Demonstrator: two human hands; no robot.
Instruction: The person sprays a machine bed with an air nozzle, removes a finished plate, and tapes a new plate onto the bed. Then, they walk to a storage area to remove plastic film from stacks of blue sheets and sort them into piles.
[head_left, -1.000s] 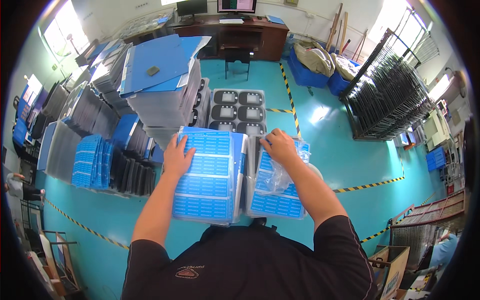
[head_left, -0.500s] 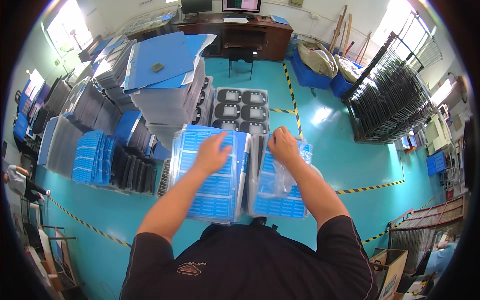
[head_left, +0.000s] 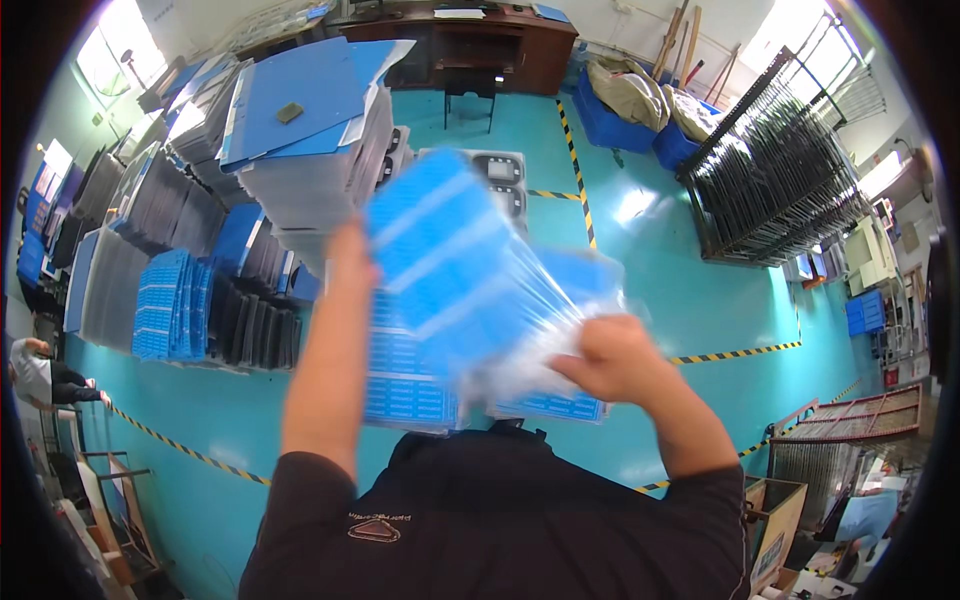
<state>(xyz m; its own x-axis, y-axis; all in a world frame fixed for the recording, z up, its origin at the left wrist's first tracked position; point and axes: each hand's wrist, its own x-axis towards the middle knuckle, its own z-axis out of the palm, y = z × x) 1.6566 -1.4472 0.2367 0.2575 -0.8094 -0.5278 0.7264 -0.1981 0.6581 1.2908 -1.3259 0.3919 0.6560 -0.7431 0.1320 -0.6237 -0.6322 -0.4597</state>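
Note:
A blue printed sheet with pale bands (head_left: 440,250) is raised and tilted in front of me, blurred by motion. My left hand (head_left: 352,258) grips its left edge; most of its fingers are smeared or behind the sheet. Crumpled clear plastic film (head_left: 545,350) stretches in creases from the sheet's right side to my right hand (head_left: 612,358), whose fingers are closed on it. Beneath lies a left stack of similar blue sheets (head_left: 405,390). Part of a right stack of blue sheets (head_left: 565,408) shows below the film.
A tall stack of clear sheets topped by blue boards (head_left: 300,110) stands ahead on the left. Behind the raised sheet are panels with black rounded shapes (head_left: 497,170). More blue sheets (head_left: 170,305) stand leaning at the left. A black metal rack (head_left: 775,165) is at the right.
The blue sheet has come up off the stacks, tilted between my hands. My left hand has moved left to its edge; my right hand has drawn the film back toward me.

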